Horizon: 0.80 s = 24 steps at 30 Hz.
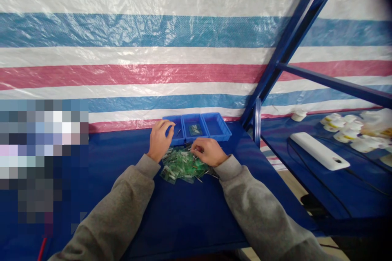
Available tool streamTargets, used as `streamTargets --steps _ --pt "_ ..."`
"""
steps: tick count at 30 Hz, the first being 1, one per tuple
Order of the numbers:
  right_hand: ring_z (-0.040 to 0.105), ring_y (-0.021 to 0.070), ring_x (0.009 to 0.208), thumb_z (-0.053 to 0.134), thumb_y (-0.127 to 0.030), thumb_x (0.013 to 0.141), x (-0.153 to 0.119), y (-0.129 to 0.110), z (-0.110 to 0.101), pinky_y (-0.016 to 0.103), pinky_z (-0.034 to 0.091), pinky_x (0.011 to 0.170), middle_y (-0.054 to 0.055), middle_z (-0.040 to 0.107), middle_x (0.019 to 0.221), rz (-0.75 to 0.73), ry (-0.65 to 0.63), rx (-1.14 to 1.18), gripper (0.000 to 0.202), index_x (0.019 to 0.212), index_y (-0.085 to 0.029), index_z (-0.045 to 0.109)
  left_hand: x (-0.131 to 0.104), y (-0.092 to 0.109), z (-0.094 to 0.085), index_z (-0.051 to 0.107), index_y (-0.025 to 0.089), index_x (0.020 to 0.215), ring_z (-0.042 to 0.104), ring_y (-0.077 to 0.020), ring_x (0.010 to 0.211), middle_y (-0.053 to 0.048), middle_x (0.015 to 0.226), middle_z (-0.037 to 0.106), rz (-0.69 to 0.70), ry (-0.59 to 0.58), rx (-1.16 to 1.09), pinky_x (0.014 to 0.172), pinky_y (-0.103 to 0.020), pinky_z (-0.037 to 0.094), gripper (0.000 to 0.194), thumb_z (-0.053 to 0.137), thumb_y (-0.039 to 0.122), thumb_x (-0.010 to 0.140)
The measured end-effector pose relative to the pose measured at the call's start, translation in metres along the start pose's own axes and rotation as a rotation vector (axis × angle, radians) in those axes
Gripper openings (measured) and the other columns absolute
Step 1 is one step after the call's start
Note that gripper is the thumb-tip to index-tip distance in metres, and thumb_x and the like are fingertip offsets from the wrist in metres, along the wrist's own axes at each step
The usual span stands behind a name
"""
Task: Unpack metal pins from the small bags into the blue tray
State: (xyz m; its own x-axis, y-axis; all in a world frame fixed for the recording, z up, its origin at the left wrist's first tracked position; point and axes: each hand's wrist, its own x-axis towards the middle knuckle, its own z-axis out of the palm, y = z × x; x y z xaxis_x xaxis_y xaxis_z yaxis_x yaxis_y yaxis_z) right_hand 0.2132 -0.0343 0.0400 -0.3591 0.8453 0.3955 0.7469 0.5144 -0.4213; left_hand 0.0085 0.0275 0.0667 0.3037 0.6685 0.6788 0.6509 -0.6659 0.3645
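Observation:
A pile of small green-tinted clear packets (180, 167) lies on the blue table (183, 212). Behind it stand three blue bins side by side: the left bin (180, 119) holds a few thin dark pieces, the middle bin (184, 126) holds a greenish packet, and nothing shows in the right bin (216, 126). My left hand (161, 139) is over the front left edge of the left bin, thumb and fingers apart, with nothing visible between them. Over the pile's right back part is my right hand (210, 151), its fingers curled in a pinch; what they hold is too small to make out.
Blue metal frame bars (283, 55) rise on the right. Beyond them, another blue table holds a long white device (319, 151) with cables and several white-and-yellow round items (347, 130). A striped plastic sheet (137, 75) hangs behind. The left side is pixelated.

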Motion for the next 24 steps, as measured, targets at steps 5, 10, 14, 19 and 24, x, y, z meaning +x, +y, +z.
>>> streamTargets --steps 5,10,14,19,24 --pt "0.052 0.0114 0.062 0.068 -0.026 0.076 -0.001 -0.013 -0.003 0.023 0.034 0.058 -0.003 0.056 0.066 -0.041 -0.088 -0.037 0.007 0.077 -0.02 0.064 -0.014 0.003 -0.006 0.063 0.019 0.095 0.059 -0.0145 0.084 -0.004 0.095 0.065 0.052 -0.074 -0.126 0.08 -0.026 0.046 0.017 0.047 0.02 0.089" --pt "0.057 0.0152 0.078 0.064 -0.042 0.08 -0.002 -0.034 0.003 0.026 0.04 0.068 0.003 0.06 0.088 -0.092 -0.112 -0.113 0.026 0.093 -0.02 0.064 -0.031 -0.002 -0.008 0.063 0.018 0.094 0.059 -0.0122 0.075 -0.004 0.092 0.066 0.035 -0.077 -0.124 0.07 -0.023 0.046 0.017 0.047 0.021 0.089" --pt "0.055 0.0193 0.088 0.063 -0.05 0.078 -0.005 -0.054 0.018 0.029 0.043 0.073 0.006 0.059 0.095 -0.187 -0.171 -0.145 0.037 0.097 -0.019 0.063 -0.033 -0.006 -0.009 0.064 0.018 0.093 0.059 -0.0124 0.074 -0.004 0.09 0.066 0.013 -0.059 -0.13 0.068 -0.022 0.045 0.016 0.049 0.021 0.088" --pt "0.05 0.0237 0.096 0.071 -0.047 0.072 -0.007 -0.07 0.033 0.035 0.043 0.082 0.008 0.06 0.102 -0.357 -0.255 -0.2 0.045 0.104 -0.017 0.063 -0.031 -0.006 -0.009 0.065 0.018 0.09 0.058 -0.0122 0.073 -0.004 0.09 0.066 0.003 -0.034 -0.171 0.065 -0.022 0.044 0.017 0.048 0.023 0.089" --pt "0.05 0.0222 0.093 0.064 -0.033 0.08 -0.007 -0.07 0.039 0.034 0.042 0.08 0.007 0.065 0.09 -0.383 -0.264 -0.225 0.021 0.095 -0.018 0.066 -0.029 -0.005 -0.008 0.066 0.017 0.09 0.056 -0.0108 0.066 -0.004 0.088 0.067 -0.017 -0.027 -0.204 0.059 -0.022 0.043 0.019 0.049 0.026 0.088"
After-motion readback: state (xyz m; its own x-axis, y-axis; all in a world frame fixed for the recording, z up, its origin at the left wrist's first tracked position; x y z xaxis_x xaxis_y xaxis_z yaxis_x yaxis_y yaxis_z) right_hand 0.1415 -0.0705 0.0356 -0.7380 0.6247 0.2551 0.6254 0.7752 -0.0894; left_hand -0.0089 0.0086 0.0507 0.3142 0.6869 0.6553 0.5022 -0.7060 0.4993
